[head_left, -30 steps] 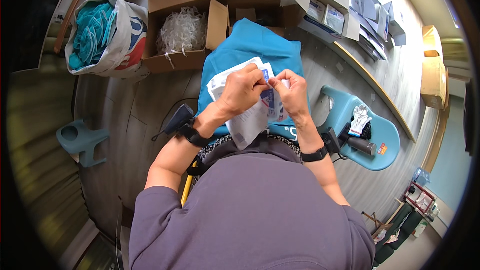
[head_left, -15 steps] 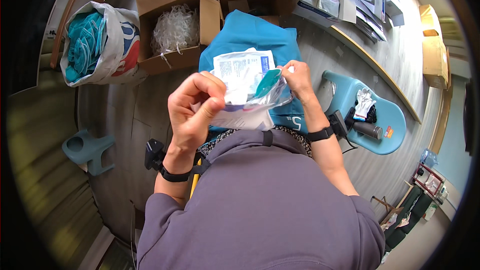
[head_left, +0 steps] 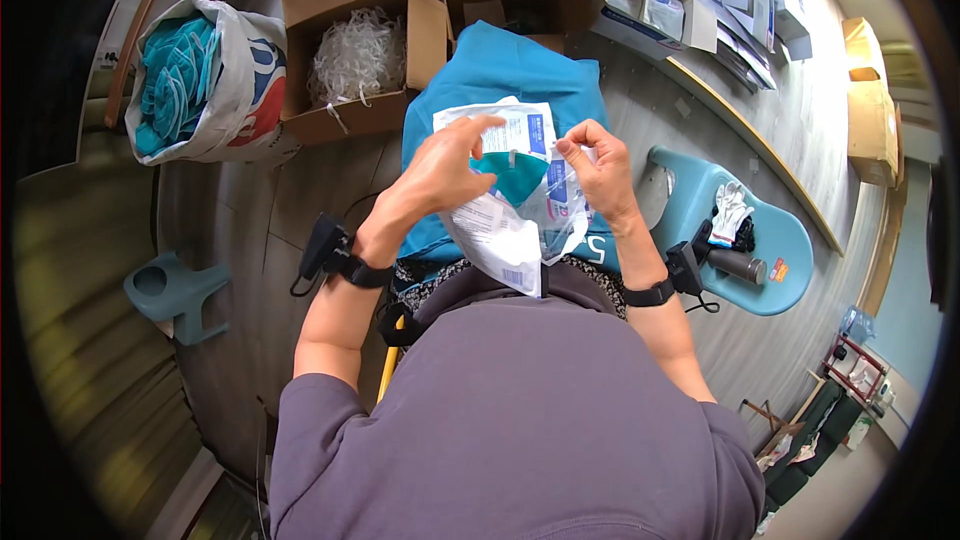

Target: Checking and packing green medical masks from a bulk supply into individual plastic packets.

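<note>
A teal face mask (head_left: 517,178) lies in front of me among clear and white printed packaging. My left hand (head_left: 445,168) is beside the mask's left edge, thumb and fingers apart with nothing gripped between them. On the other side, my right hand (head_left: 603,175) pinches the edge of a clear plastic pouch (head_left: 562,208) with blue print. A white printed packet (head_left: 497,240) hangs below the mask toward my waist. Behind these, more white printed packaging (head_left: 515,120) rests on a blue fabric bag (head_left: 490,60) over my lap.
At the left stands a white sack (head_left: 240,105) full of teal masks (head_left: 178,80). Ahead, a cardboard box (head_left: 345,115) holds tangled white straps (head_left: 360,55). A blue stool (head_left: 770,240) with gloves (head_left: 730,212) and a bottle (head_left: 737,265) is at the right; another stool (head_left: 180,290) stands left.
My left hand has let go of the packaging and opened, reaching forward to the mask. The pouch now stands wider apart, and more of the teal mask shows.
</note>
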Available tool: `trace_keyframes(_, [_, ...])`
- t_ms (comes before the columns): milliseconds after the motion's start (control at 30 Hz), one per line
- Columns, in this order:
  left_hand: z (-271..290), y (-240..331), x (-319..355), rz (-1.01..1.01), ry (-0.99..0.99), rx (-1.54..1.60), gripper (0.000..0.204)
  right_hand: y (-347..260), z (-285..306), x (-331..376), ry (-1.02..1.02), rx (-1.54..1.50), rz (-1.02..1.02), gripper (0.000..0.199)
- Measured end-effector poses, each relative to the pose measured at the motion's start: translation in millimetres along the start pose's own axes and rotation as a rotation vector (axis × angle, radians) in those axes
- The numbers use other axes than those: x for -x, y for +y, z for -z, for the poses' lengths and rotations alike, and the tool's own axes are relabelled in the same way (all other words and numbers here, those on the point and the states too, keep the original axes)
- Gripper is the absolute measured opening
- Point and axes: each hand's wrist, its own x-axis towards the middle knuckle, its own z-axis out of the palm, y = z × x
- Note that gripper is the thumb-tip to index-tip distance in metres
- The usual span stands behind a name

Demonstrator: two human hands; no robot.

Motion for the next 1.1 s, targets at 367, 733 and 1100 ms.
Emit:
trace_keyframes(367, [-30, -22, -13, 0.128, 0.509, 0.675, 0.008, 36, -12, -24, 0.127, 0.281, -0.206, 0.036])
trace_keyframes(733, [0, -30, -18, 0.004, 0.821, 0.565, 0.010, 33, -11, -34, -0.039, 0.322, 0.024, 0.017])
trace_keyframes(1100, [-16, -18, -48, -0.078, 0.160, -0.168, 0.034, -24, -17, 2, -0.310, 0.105, 0.258, 0.020])
